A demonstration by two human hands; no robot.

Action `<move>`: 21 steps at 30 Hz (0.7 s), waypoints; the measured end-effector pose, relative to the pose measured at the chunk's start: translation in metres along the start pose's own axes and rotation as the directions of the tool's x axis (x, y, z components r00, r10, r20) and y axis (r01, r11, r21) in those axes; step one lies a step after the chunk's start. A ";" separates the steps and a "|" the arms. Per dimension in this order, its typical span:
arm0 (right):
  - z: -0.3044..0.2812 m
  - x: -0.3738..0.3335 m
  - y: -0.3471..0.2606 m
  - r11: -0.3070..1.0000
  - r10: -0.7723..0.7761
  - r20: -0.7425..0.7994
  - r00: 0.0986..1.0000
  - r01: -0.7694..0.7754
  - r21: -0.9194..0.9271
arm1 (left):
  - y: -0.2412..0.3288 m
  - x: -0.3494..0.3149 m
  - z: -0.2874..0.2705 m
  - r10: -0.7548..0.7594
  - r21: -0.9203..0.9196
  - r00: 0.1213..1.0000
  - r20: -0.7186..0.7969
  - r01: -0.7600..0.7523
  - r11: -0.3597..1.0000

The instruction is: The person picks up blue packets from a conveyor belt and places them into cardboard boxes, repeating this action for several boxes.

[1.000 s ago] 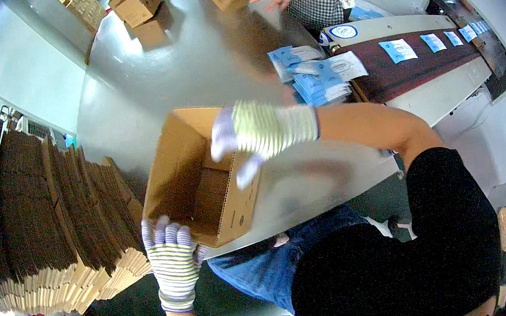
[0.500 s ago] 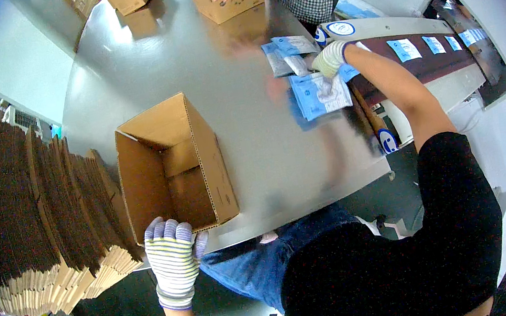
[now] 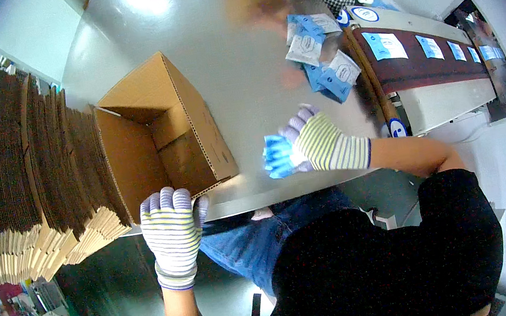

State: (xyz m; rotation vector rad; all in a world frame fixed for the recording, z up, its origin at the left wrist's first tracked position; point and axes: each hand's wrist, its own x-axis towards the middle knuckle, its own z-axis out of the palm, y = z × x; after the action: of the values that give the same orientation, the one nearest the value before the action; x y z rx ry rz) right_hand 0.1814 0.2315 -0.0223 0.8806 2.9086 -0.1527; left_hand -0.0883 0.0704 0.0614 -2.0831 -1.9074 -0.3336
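- Moved since the earlier frame: the right hand (image 3: 324,142), which was over the loose pile (image 3: 307,48) by the conveyor (image 3: 417,73), now hangs over the table (image 3: 241,81) near its front edge.
- It grasps a bunch of blue-and-white packets (image 3: 277,156), fingers closed around one end; their exact number cannot be told.
- These packets are right of the open carton (image 3: 201,120), well apart from it and outside its walls.
- Likely light and soft, with a smooth film that could slide packet against packet; a broad pinch across the whole bunch suits them better than fingertips on one corner. Fragility cannot be judged.
- Carton walls look light and fairly stiff; the rim or a corner is the natural hold.
- Unchanged in its hold, the left hand (image 3: 172,232) grips the carton's near rim, fingers hooked over it.
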 end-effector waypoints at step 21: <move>-0.145 0.079 -0.092 0.918 -0.394 -0.038 0.918 0.395 0.032 | 0.094 -0.005 -0.003 0.172 0.228 0.981 0.086 -0.187 0.956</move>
State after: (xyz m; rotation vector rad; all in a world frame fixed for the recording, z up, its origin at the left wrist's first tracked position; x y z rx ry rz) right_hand 0.0546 0.2166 0.1179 0.2872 3.0845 -0.2270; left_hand 0.0047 0.0570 0.0567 -2.1077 -1.6811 0.0023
